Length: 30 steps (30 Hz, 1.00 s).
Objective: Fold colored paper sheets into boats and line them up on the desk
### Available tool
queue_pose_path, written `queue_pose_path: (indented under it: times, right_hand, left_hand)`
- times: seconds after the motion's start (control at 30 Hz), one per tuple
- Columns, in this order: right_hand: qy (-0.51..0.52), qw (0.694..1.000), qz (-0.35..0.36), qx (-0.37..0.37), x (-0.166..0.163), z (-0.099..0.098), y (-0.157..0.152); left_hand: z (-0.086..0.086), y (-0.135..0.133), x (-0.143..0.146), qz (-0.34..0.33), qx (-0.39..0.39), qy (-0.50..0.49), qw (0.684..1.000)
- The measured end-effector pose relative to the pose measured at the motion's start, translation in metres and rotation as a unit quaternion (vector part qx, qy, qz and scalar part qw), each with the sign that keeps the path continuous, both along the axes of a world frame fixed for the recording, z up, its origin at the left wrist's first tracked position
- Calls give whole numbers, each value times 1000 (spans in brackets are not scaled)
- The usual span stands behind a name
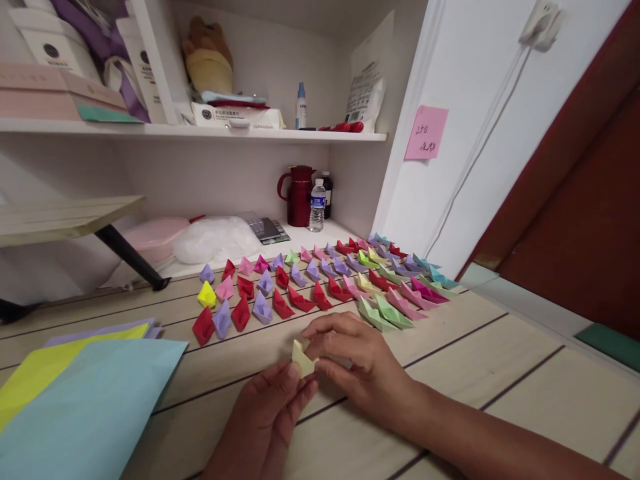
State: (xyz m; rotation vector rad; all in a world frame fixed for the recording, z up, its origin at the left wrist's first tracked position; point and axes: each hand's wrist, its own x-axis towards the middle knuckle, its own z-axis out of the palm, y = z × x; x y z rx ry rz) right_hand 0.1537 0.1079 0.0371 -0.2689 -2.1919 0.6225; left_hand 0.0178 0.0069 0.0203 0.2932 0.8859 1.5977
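Observation:
A small pale-yellow folded paper boat [303,362] is held up between my two hands, above the front of the wooden table. My left hand [270,413] pinches its lower left side between thumb and fingers. On the other side, my right hand [357,360] has its fingers curled around the boat's right end and top, and the fingertips touch the paper. Behind my hands stand rows of small folded paper boats in several colours; a red boat [283,304] and a light-green boat [375,315] are among those nearest.
Coloured paper sheets [95,400] lie at the left. A small raised stand [65,217] has a black leg on the table. Behind are a shelf [240,133], a red jug [300,197], a water bottle [317,207] and a white plastic bag [217,239]. A wall rises at the right.

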Motion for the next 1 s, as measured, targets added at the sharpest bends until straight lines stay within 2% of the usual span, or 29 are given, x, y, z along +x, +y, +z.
queue_pose_path:
  times: [0.17, 0.23, 0.3, 0.4, 0.43, 0.5, 0.57, 0.67, 0.73, 0.87, 1.0]
  right_hand:
    - [-35, 998, -45, -33, 0, -1, -1]
    - [-53, 996, -61, -48, -1, -3, 0]
    - [-71, 994, -70, -52, -2, -6, 1]
    - [-107, 990, -71, -51, -3, -9, 2]
    - [-121, 989, -67, -49, -3, -10, 3]
    - [-139, 988, -54, -43, -4, -10, 2]
    - [-145, 988, -47, -38, -5, -10, 1]
    - [-154, 986, -49, -41, -5, -11, -1]
    - [-159, 985, -51, -47, -5, -11, -2]
    - [-154, 985, -42, -61, -7, -11, -3]
    - [-155, 982, -37, -97, -8, -9, -4]
  left_hand:
    - [8, -1, 0, 17, -55, 49, 997]
    - [6, 1, -2, 44, -85, 137, 986]
    - [0, 2, -3, 101, -84, 294, 947]
    - [-12, 3, -2, 167, -15, 509, 844]
    - [-16, 4, -2, 173, 8, 548, 818]
    - [-21, 4, -2, 170, 31, 586, 792]
    - [-22, 3, -3, 148, 32, 601, 784]
    - [-21, 3, -5, 93, 23, 606, 790]
    - [-20, 3, -5, 78, 22, 601, 795]
    - [-19, 4, -3, 79, 19, 558, 826]
    - [-12, 4, -2, 41, -12, 519, 854]
